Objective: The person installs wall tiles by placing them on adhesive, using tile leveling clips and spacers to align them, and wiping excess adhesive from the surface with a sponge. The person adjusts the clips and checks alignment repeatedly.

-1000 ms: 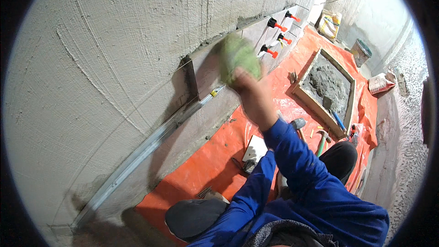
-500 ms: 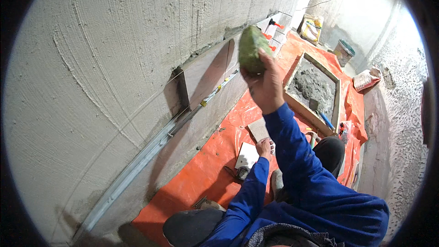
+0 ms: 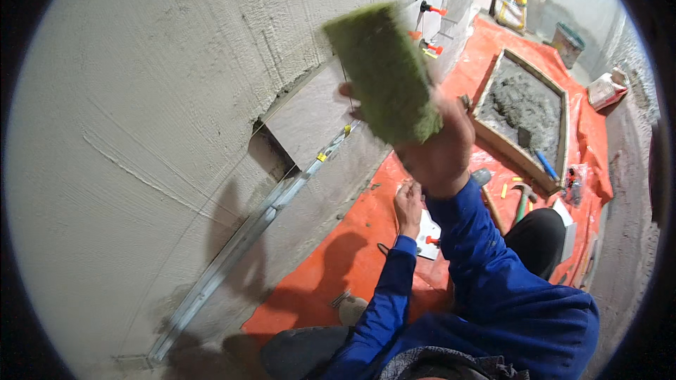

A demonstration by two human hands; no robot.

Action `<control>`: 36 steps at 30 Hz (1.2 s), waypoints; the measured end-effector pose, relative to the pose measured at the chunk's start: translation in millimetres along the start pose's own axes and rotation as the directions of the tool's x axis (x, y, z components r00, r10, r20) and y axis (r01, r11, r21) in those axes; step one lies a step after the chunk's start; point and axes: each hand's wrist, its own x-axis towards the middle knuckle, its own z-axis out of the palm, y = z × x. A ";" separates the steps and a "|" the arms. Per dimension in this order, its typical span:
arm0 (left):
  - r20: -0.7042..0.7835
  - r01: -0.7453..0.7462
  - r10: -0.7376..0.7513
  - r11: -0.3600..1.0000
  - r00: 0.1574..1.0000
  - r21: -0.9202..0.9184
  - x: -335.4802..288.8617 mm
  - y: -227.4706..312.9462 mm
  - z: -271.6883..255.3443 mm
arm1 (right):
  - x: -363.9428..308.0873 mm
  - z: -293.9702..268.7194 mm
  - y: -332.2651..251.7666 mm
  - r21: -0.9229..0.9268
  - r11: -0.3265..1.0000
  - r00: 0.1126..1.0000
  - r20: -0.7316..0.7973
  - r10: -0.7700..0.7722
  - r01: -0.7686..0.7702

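In the upper middle of the frame, the right hand (image 3: 445, 151) grips a green sponge (image 3: 384, 70), with fingertips showing past its left edge and the palm behind its lower end. The sponge (a little blurred, like the hand) is tilted and hides part of the wall behind it. Near the center of the frame, the left hand (image 3: 407, 204) has its fingers bent, just beside a white tile (image 3: 427, 229); I cannot tell whether they pinch anything. A red clip (image 3: 432, 241) sits at that tile's right side.

Left of the sponge, a greyish wall tile (image 3: 306, 119) is set against the rough wall (image 3: 162, 84), above a metal rail (image 3: 232, 257) that runs down toward the lower left. A yellow piece (image 3: 321, 157) lies along the rail near its upper end. At the upper right, a wooden frame (image 3: 517, 159) holds grey mortar (image 3: 521, 102) on the orange sheet (image 3: 299, 302). A green-handled hammer (image 3: 522, 205) lies below it, near the person's dark-clad knee (image 3: 539, 239).
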 end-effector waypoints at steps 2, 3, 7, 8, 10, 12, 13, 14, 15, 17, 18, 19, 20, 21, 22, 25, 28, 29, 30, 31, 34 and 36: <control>0.019 0.038 -0.040 0.996 0.999 0.081 -3.6 49.3 -26.7 | 11.6 -33.4 -15.6 0.009 0.989 0.987 -0.066 -0.144 0.145; 0.031 0.051 -0.056 0.987 0.998 0.150 -5.0 76.2 -35.1 | 12.8 -48.8 -18.5 0.024 0.989 0.985 -0.095 -0.146 0.149; 0.097 -0.174 0.145 0.862 0.985 0.476 -27.2 194.0 -60.1 | 4.2 -94.8 -8.0 0.349 0.930 0.989 -0.126 -0.072 0.112; 0.104 -0.250 0.239 0.735 0.965 0.630 -35.7 223.2 -62.4 | 2.0 -102.3 -3.6 0.418 0.904 0.991 -0.125 -0.037 0.087; 0.046 -0.343 0.430 0.646 0.902 0.682 -52.3 273.4 -59.1 | 0.9 -108.7 8.4 0.462 0.882 0.987 -0.162 -0.023 0.096; -0.061 -0.280 0.660 0.399 0.749 0.873 -64.6 314.9 -52.5 | 0.8 -107.1 18.4 0.282 0.954 0.968 -0.249 -0.033 0.105; -0.064 -0.201 0.713 0.281 0.698 0.938 -69.4 331.9 -50.0 | 2.3 -104.2 23.0 0.186 0.981 0.948 -0.319 0.001 0.061; -0.023 -0.134 0.769 0.141 0.638 0.981 -71.8 345.1 -48.9 | 3.0 -102.0 26.6 0.122 0.991 0.940 -0.341 -0.009 0.054; 0.058 -0.122 0.784 0.023 0.618 0.992 -72.7 355.4 -48.7 | 3.6 -99.3 29.2 0.054 0.998 0.936 -0.352 -0.022 0.044; 0.204 -0.106 0.790 -0.175 0.578 0.979 -69.0 366.5 -53.2 | 6.8 -96.1 33.9 -0.072 0.996 0.930 -0.362 -0.068 0.044; 0.207 -0.076 0.778 -0.202 0.594 0.976 -67.3 367.8 -57.3 | 8.8 -95.8 36.1 -0.095 0.994 0.923 -0.375 -0.090 0.058; 0.183 -0.045 0.769 -0.197 0.612 0.979 -65.6 368.0 -62.3 | 11.8 -96.0 38.9 -0.121 0.990 0.915 -0.388 -0.112 0.070; 0.118 0.010 0.763 -0.162 0.635 0.987 -63.5 367.8 -67.8 | 14.9 -96.9 42.1 -0.152 0.985 0.907 -0.397 -0.139 0.084; 0.169 0.000 0.749 -0.220 0.641 0.976 -61.8 367.1 -73.5 | 18.2 -98.4 45.9 -0.202 0.973 0.892 -0.410 -0.188 0.112; 0.176 0.018 0.734 -0.249 0.656 0.968 -61.5 365.9 -78.9 | 21.1 -99.7 50.1 -0.254 0.958 0.876 -0.420 -0.235 0.136; 0.209 -0.004 0.741 -0.269 0.638 0.963 -58.9 363.4 -92.1 | 29.7 -102.3 64.5 -0.397 0.905 0.825 -0.455 -0.336 0.150; 0.200 0.004 0.777 -0.253 0.597 0.968 -58.3 368.4 -98.1 | 38.9 -96.7 76.2 -0.500 0.852 0.788 -0.457 -0.413 0.157; 0.186 0.022 0.789 -0.244 0.586 0.969 -59.2 371.2 -98.9 | 40.3 -91.1 79.3 -0.556 0.819 0.789 -0.437 -0.431 0.140; 0.206 0.020 0.811 -0.259 0.547 0.966 -59.7 374.8 -99.3 | 40.9 -84.2 81.5 -0.569 0.816 0.797 -0.444 -0.409 0.102; 0.227 0.017 0.831 -0.274 0.507 0.962 -59.4 378.8 -99.5 | 37.7 -72.8 84.8 -0.649 0.756 0.788 -0.420 -0.450 0.086; 0.316 -0.070 0.850 -0.317 0.422 0.946 -55.2 386.7 -99.8 | 13.0 -22.8 96.1 -0.683 0.723 0.902 -0.239 -0.358 0.106; 0.336 -0.140 0.853 -0.305 0.399 0.942 -52.0 389.6 -100.2 | -12.3 6.7 100.5 -0.662 0.718 0.970 0.054 -0.239 0.214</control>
